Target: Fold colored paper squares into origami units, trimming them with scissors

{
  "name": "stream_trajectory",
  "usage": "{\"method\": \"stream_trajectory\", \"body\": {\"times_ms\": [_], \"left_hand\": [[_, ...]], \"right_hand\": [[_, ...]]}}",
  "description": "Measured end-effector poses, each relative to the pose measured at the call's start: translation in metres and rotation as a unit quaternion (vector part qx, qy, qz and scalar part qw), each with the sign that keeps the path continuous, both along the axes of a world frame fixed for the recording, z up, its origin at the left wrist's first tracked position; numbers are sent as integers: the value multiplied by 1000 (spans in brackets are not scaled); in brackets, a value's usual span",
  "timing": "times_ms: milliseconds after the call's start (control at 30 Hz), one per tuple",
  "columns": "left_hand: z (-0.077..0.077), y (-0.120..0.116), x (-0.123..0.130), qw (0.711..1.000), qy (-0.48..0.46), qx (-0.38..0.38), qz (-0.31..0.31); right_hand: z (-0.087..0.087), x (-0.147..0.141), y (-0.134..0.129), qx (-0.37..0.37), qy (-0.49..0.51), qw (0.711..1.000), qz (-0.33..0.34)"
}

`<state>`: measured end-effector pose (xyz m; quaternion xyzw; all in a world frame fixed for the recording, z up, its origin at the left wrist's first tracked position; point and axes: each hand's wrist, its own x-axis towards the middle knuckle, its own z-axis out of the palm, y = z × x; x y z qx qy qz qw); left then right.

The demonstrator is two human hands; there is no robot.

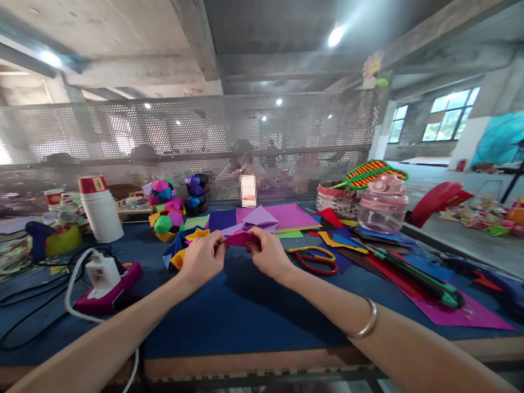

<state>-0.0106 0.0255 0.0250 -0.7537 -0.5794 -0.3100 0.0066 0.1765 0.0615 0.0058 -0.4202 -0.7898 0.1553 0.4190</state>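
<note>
A small magenta folded paper (238, 238) is stretched between my two hands above the blue table. My left hand (204, 255) pinches its left end, fingers closed. On its right end, my right hand (267, 254) has thumb and fingers pressed together. Just behind lies a folded lilac paper piece (260, 218). Yellow and dark blue folded pieces (178, 256) sit beside my left hand. Scissors with yellow and red handles (318, 261) rest to the right of my right hand.
Left of my hands stand stacked paper cups (102, 212), a magenta power strip (112, 291) with cables, and colourful paper balls (166, 220). To the right are a clear bottle (383, 210), a woven basket (337, 199), a green-black cutter (422, 281) and coloured sheets (473, 310).
</note>
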Motion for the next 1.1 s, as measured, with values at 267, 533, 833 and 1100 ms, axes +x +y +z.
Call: {"method": "stream_trajectory", "body": {"times_ms": [267, 533, 833, 1100], "left_hand": [[-5, 5, 1, 991, -69, 14, -111], [-11, 11, -1, 980, -113, -15, -164], [-4, 3, 3, 980, -131, -37, -142], [-6, 7, -1, 973, -160, -77, -148]], "right_hand": [[0, 0, -3, 19, 9, 999, 26], [-7, -6, -8, 6, -34, 995, 89], [-6, -8, -11, -12, -41, 995, 92], [-5, -8, -11, -9, -59, 993, 106]]}}
